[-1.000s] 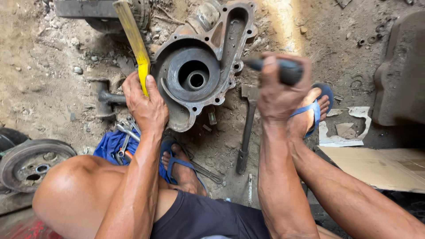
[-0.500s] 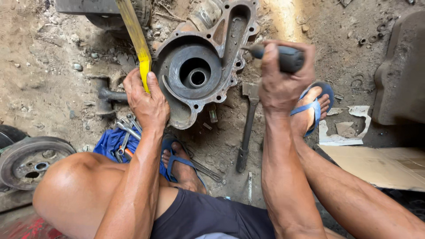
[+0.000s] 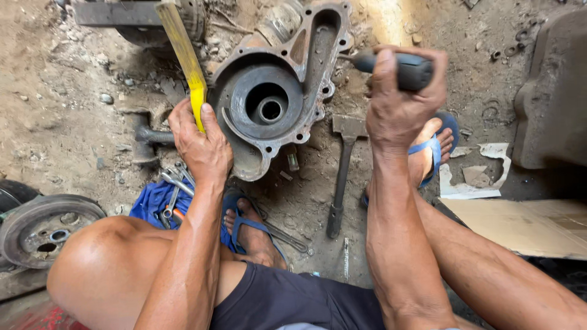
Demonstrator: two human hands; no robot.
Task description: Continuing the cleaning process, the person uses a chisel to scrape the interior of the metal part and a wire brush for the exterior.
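Note:
A grey cast-metal housing (image 3: pixel 278 98) with a round bore lies on the dirt floor in front of me. My left hand (image 3: pixel 199 143) grips a flat yellow strip (image 3: pixel 183 58) that stands up and leans away to the upper left, at the housing's left rim. My right hand (image 3: pixel 400 101) is closed around the dark handle of a screwdriver (image 3: pixel 409 68); its shaft points left toward the housing's upper right edge. Both my feet in blue sandals rest on the ground below the housing.
A hammer (image 3: pixel 340 174) lies just right of the housing. Wrenches on a blue cloth (image 3: pixel 160 201) sit by my left knee. A brake drum (image 3: pixel 43 229) is at the far left, cardboard (image 3: pixel 526 226) at the right, a large dark metal block (image 3: pixel 553 91) at the upper right.
My right hand with the screwdriver has risen slightly, with the tip closer to the housing's edge. The yellow strip stays in my left hand and has barely shifted.

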